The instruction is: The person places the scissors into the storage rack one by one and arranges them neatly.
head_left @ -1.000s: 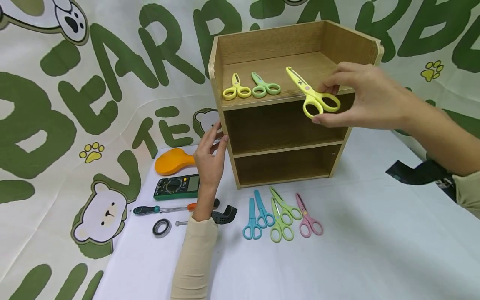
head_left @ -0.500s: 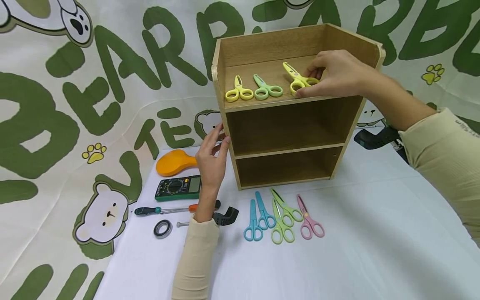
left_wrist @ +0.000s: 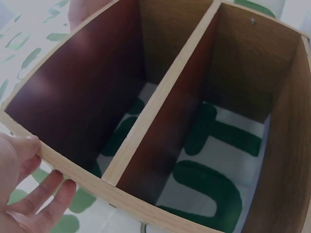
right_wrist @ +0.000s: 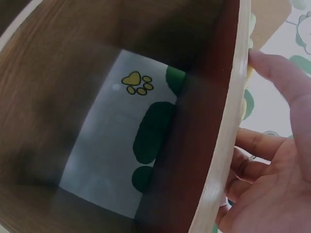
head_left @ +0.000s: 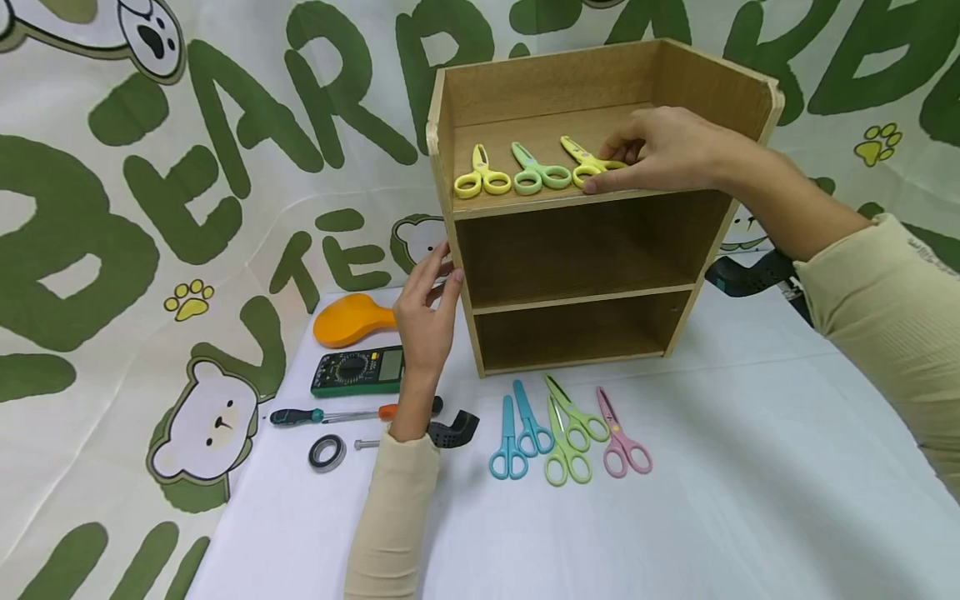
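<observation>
- Backdrop lettering: we read "BEAR", "CUTE" in part.
- We see right hand fingers pinching yellow scissors on shelf.
- Left hand fingers straight against shelf side.

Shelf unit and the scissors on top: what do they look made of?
Shelf unit: apparently laminated board, matte wood-grain faces with pale edge banding. Yellow scissors under the right hand: handles look like smooth moulded plastic in pastel colour; blade material unclear.

Shelf unit stands at the table's back edge. Three scissors lie in a row on its top shelf, toward the left. Four scissors lie on the table before the unit. Multimeter, screwdriver and tape roll lie left of it.
</observation>
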Demonstrator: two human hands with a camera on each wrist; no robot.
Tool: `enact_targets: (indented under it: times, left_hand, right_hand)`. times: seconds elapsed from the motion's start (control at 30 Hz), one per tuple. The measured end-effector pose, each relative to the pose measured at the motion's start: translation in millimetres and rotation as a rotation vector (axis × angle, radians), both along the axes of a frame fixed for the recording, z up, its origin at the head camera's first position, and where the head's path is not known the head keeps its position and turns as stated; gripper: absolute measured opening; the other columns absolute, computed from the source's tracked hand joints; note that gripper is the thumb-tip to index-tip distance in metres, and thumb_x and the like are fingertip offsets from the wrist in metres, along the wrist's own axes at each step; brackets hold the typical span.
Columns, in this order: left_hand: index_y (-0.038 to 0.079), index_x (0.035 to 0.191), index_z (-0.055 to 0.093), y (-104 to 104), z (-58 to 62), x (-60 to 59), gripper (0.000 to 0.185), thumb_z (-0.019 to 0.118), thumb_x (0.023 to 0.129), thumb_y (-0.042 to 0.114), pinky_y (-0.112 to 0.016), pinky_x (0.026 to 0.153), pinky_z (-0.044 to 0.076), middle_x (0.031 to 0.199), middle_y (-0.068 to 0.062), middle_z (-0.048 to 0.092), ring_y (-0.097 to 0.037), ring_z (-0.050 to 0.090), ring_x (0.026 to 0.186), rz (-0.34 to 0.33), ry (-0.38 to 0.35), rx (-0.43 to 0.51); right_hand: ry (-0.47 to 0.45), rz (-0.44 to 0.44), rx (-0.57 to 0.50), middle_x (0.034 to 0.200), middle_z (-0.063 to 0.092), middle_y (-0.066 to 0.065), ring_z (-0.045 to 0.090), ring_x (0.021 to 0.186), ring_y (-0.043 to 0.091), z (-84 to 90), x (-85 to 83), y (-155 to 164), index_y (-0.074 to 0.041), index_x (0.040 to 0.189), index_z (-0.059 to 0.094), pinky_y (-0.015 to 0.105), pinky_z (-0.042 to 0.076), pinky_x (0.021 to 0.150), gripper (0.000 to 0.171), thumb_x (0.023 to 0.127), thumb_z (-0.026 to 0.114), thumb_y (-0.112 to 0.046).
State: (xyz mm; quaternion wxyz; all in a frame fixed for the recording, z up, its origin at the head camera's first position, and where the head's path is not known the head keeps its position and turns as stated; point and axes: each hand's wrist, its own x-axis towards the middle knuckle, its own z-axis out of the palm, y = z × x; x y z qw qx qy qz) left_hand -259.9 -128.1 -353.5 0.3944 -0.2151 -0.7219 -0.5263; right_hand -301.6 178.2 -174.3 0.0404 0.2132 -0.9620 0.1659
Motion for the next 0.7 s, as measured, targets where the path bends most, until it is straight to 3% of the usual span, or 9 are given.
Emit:
enact_targets:
  times: [0.17, 0.33, 0.5, 0.7]
  left_hand:
    - [0.007, 0.139, 0.061, -4.0, -9.0, -12.4, 0.042, 0.067, 0.097, 0.010, -0.036, 0.086, 0.058, 0.131, -0.009, 0.064, -0.022, 0.066, 0.109, 0.003, -0.017, -0.006]
    - [0.013, 0.141, 0.060, -6.7, -11.4, -12.8, 0.043, 0.065, 0.099, 0.018, -0.035, 0.087, 0.058, 0.132, -0.001, 0.063, -0.020, 0.065, 0.110, -0.012, -0.009, -0.015]
    - [0.009, 0.140, 0.060, -6.6, -11.4, -11.8, 0.043, 0.066, 0.098, 0.016, -0.038, 0.087, 0.058, 0.132, -0.005, 0.063, -0.018, 0.065, 0.110, -0.002, -0.022, -0.008]
    - [-0.001, 0.137, 0.060, -2.1, -5.8, -6.8, 0.042, 0.066, 0.096, 0.003, -0.047, 0.084, 0.058, 0.129, -0.016, 0.064, -0.029, 0.066, 0.108, 0.010, -0.010, -0.001]
  right_hand:
    - [0.135, 0.030, 0.032, 0.121, 0.051, 0.019, 0.046, 0.112, 0.036, 2.3, 20.9, 9.4, 0.000, 0.129, 0.061, 0.052, 0.040, 0.091, 0.060, 0.092, 0.070, -0.047]
    - [0.307, 0.060, -0.033, 0.115, 0.057, 0.018, 0.053, 0.104, 0.035, -13.4, 51.9, 18.2, 0.000, 0.124, 0.066, 0.049, 0.043, 0.084, 0.046, 0.091, 0.075, -0.031]
    - [0.419, 0.155, -0.099, 0.110, 0.064, 0.013, 0.059, 0.096, 0.029, -45.3, 79.0, 30.4, -0.002, 0.115, 0.071, 0.034, 0.044, 0.076, 0.038, 0.081, 0.084, -0.016]
    - [0.383, 0.165, -0.128, 0.109, 0.067, 0.010, 0.059, 0.095, 0.025, -93.8, 107.8, 39.7, -0.003, 0.111, 0.072, 0.045, 0.040, 0.080, 0.039, 0.076, 0.086, -0.015]
